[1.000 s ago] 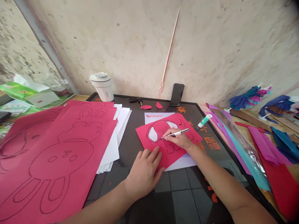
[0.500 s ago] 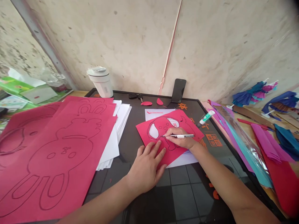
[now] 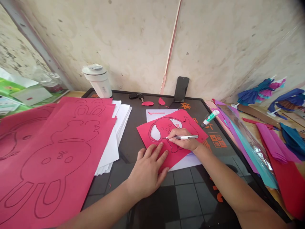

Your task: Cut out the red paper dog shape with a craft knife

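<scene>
My left hand lies with its fingers spread on the lower edge of a red paper sheet, pressing it down. My right hand is shut on a slim metal craft knife, whose tip rests on the sheet's drawn outline of a cartoon figure. One oval opening is cut through the sheet, showing white paper beneath. The sheet lies on a white paper sheet on a black glossy desk surface.
Large pink-red sheets with rabbit outlines cover the left, over a white paper stack. A glue stick, phone, keys, red cutouts and a white travel mug surround the work. Coloured paper lies right.
The knife has swung from a slanted angle to nearly level across the sheet. The view has drifted slightly, and both hands stay on the red sheet.
</scene>
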A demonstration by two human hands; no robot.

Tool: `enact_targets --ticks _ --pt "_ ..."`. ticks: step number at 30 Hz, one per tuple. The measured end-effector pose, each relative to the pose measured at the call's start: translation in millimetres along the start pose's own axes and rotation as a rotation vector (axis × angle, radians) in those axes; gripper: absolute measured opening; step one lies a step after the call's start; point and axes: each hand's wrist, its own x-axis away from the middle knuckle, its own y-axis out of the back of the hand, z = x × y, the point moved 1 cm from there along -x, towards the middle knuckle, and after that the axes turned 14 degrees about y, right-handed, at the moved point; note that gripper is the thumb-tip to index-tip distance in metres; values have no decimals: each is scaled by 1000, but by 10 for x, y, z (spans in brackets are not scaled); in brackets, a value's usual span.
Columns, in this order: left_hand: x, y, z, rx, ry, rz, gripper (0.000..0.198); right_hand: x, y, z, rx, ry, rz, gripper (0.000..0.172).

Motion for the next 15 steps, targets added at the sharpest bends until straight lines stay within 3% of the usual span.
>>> enact_targets --ticks 6,15 --pt "-6 6 5 12 0 17 47 22 31 5 -49 -108 -107 11" --pt "-10 24 -13 2 -7 12 46 -6 19 29 -5 -117 -24 11"
